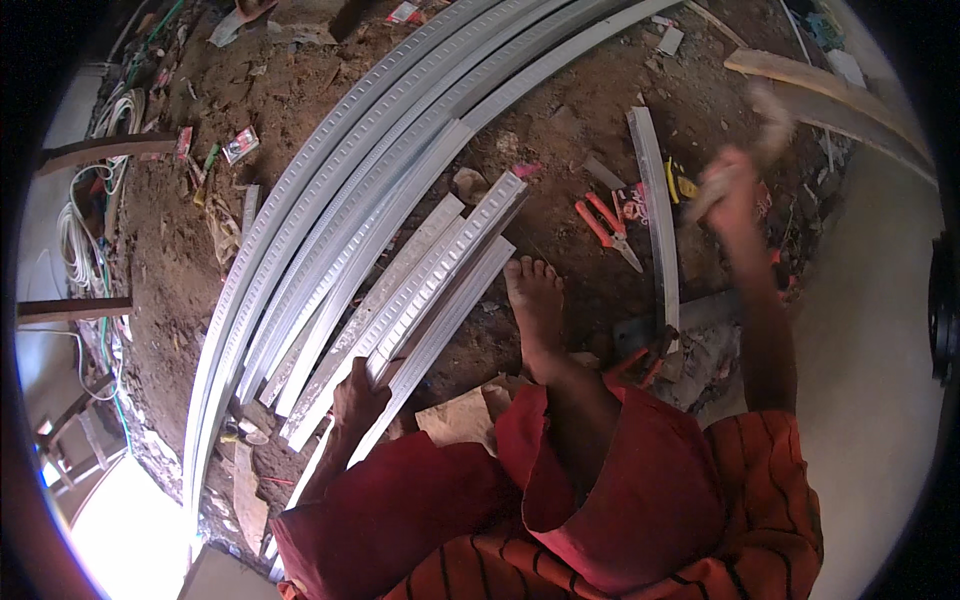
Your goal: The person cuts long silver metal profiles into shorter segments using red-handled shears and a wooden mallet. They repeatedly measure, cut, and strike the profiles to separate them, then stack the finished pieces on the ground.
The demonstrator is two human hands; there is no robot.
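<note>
My left hand [360,396] is closed around the lower part of a slotted, silvery metal channel [445,275], which slants up and to the right over the dirt. Shorter metal pieces lie alongside it. My right hand [735,185] is raised at the right, smeared by motion. It is closed on a light-brown thing that blurs too much to name. Below and left of that hand, a narrow metal strip [655,215] lies on the ground. Orange-handled snips [612,232] rest beside the strip, their blades pointing toward me.
Long metal channels [330,190] curve across the view at the left. My bare foot [537,305] stands on the dirt. Another orange-handled tool [640,368] lies near my knee. Wooden boards [830,85] lean by the right wall, and coiled white cable [78,240] lies far left.
</note>
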